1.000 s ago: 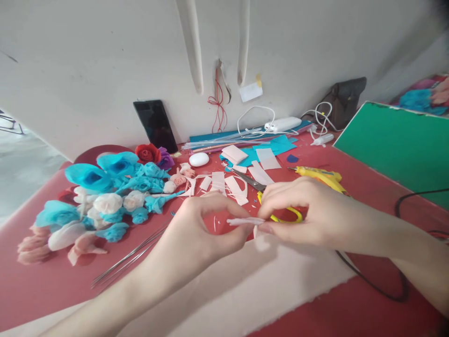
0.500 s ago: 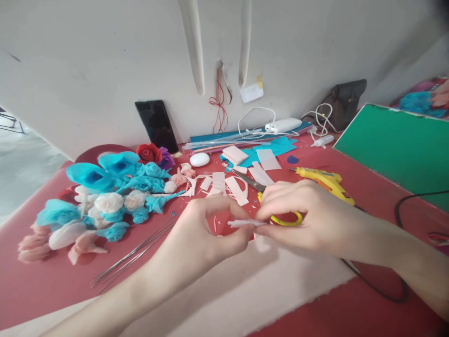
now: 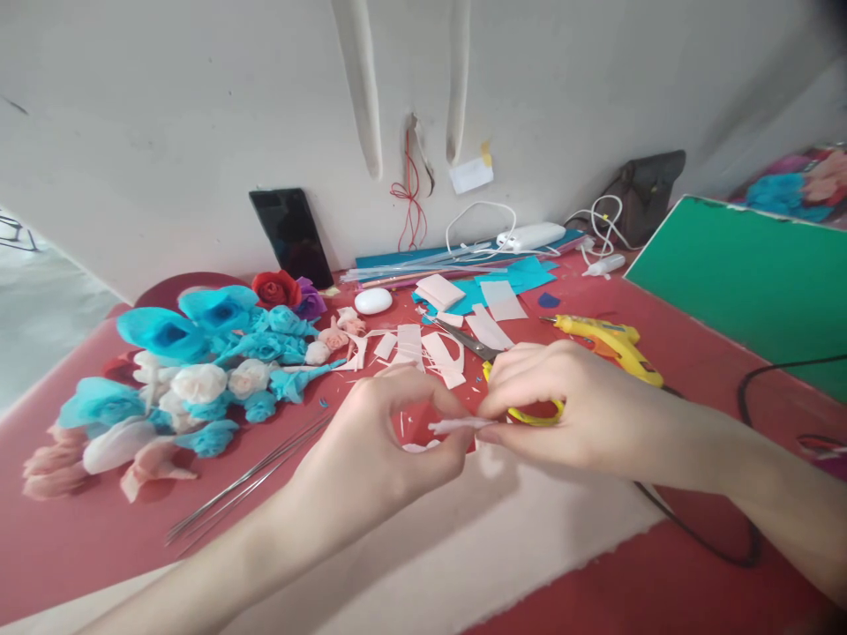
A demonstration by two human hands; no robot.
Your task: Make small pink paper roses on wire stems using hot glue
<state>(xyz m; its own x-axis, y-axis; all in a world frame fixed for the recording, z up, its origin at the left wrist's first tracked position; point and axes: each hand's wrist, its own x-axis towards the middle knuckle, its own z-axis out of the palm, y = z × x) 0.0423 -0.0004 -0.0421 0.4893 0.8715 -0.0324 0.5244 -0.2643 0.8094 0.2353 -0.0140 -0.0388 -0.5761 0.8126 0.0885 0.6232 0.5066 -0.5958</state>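
Note:
A thin, pale pink strip of crepe paper [image 3: 450, 425], bunched or rolled, is pinched between my two hands at mid-table. My left hand [image 3: 403, 428] grips it with thumb and forefinger, and one end sticks out to the left. At the other end, my right hand [image 3: 546, 401] closes on it, fingertips close to the left ones. Scissors with yellow handles [image 3: 539, 414] lie under my right hand, partly hidden. Cut pink paper pieces [image 3: 445, 357] are scattered beyond my hands. Below them spreads a large pale pink sheet [image 3: 463, 547].
Blue, white and pink paper flowers [image 3: 198, 384] cover the left side, with metal wires [image 3: 248, 476] nearby. A yellow glue gun [image 3: 612, 344] lies right, before a green board [image 3: 741, 282]. A phone [image 3: 291, 234] leans on the wall. A dark cable [image 3: 701, 542] curves at right.
The paper strip is tilted slightly differently between my fingertips, and both hands keep their pinch. The whole view has shifted a little.

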